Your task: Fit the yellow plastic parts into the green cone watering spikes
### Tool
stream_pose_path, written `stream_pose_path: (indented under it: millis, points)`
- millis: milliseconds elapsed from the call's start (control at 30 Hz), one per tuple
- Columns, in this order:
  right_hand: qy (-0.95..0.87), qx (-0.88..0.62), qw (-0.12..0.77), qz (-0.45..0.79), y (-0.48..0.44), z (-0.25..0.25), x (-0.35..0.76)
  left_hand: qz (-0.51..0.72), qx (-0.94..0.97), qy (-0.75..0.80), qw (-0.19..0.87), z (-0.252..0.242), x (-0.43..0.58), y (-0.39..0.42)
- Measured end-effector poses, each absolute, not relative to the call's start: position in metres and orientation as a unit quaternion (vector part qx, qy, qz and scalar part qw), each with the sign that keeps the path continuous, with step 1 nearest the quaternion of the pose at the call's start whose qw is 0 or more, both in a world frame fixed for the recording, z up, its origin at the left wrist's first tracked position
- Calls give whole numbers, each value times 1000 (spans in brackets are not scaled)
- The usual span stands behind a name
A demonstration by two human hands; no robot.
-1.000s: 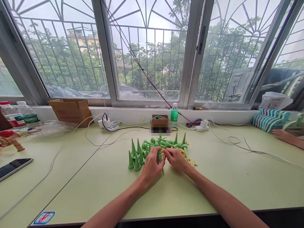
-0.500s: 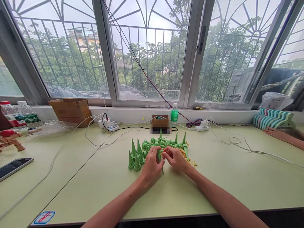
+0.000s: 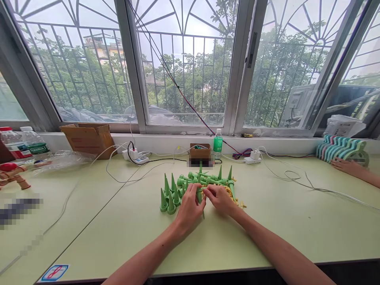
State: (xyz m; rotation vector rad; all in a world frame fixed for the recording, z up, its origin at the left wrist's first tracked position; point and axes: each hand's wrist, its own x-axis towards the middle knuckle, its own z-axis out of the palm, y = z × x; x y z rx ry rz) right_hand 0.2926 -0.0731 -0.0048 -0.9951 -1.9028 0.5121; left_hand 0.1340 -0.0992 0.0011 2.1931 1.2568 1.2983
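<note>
My left hand (image 3: 190, 208) is closed around a green plastic spike (image 3: 199, 196) whose tip points down toward me. My right hand (image 3: 220, 198) pinches at the top end of that same spike, fingers pressed together on a small yellow part that I cannot make out clearly. Both hands work over a pile of green spikes (image 3: 204, 180) lying on the pale green table (image 3: 124, 229). Several green cones (image 3: 168, 198) stand upright just left of my left hand. Small yellow pieces (image 3: 241, 204) lie scattered right of my right hand.
A small brown box (image 3: 200, 151) and a green bottle (image 3: 217, 143) stand behind the pile. White cables (image 3: 297, 180) and power strips (image 3: 136, 156) run along the back. A cardboard box (image 3: 89, 138) sits at left. Another person's hand (image 3: 347, 166) rests by coloured hangers (image 3: 341, 148) at far right.
My hands have stayed almost in place, with only slight finger movement on the spike. The other person's hand at the right has shifted a little by the hangers.
</note>
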Motion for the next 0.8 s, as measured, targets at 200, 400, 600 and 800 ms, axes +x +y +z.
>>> stream_pose_path:
  millis: [200, 400, 600, 800]
  points:
    - [-769, -402, 454, 201, -71, -7, 293, 452, 764, 435, 150, 0, 134, -98]
    - [-766, -401, 446, 232, -74, -8, 294, 454, 758, 444, 147, 1, 134, -98]
    - [-771, -390, 438, 247, -74, -9, 294, 446, 757, 451, 155, 4, 135, -101]
    - [-769, -393, 443, 241, -75, -6, 293, 442, 761, 451, 149, 3, 135, -100]
